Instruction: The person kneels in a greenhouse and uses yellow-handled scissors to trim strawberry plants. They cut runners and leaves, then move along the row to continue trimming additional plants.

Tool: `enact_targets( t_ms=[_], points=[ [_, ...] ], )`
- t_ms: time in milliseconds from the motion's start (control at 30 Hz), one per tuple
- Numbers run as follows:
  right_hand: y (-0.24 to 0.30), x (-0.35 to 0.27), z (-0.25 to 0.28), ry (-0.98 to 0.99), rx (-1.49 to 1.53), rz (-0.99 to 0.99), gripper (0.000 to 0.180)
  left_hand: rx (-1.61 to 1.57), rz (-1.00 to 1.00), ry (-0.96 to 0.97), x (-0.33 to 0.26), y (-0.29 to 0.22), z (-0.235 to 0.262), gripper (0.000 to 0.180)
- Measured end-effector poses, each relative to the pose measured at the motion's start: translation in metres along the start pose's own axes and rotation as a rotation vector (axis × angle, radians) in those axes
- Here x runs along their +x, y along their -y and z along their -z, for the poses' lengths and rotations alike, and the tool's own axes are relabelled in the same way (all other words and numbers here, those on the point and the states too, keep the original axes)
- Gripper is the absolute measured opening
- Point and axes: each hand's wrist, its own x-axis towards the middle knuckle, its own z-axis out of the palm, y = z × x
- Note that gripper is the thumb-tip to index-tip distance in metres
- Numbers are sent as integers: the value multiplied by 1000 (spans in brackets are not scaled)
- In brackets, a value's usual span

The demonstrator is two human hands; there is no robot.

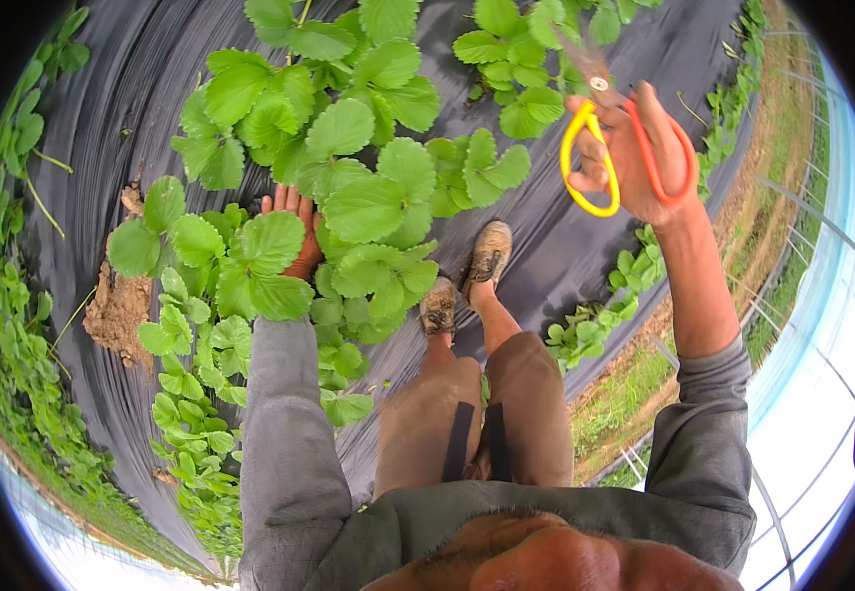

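Observation:
My right hand is raised at the upper right and grips scissors with one yellow and one orange loop handle, blades pointing up and away. My left hand reaches down into a cluster of strawberry plants with broad green leaves; its fingers are mostly hidden among the leaves, so I cannot tell whether it holds anything. The plants grow through black plastic mulch covering a raised bed.
My muddy shoes stand on the black mulch beside the plants. A patch of bare soil shows through a tear at the left. Grass and dirt path run along the right, with white sheeting beyond.

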Motion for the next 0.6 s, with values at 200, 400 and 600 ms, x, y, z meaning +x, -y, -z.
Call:
enact_targets(
  t_ms=[200, 400, 600],
  points=[
    [9, -76, 37, -142, -82, 28, 74, 1, 12, -55, -1, -7, 5, 44],
    [-32, -123, 76, -399, 26, -4, 63, 123, -38, -23, -14, 8, -14, 54],
    [-37, -126, 105, -500, 137, -97, 57, 124, -18, -6, -28, 25, -23, 57]
  ],
)
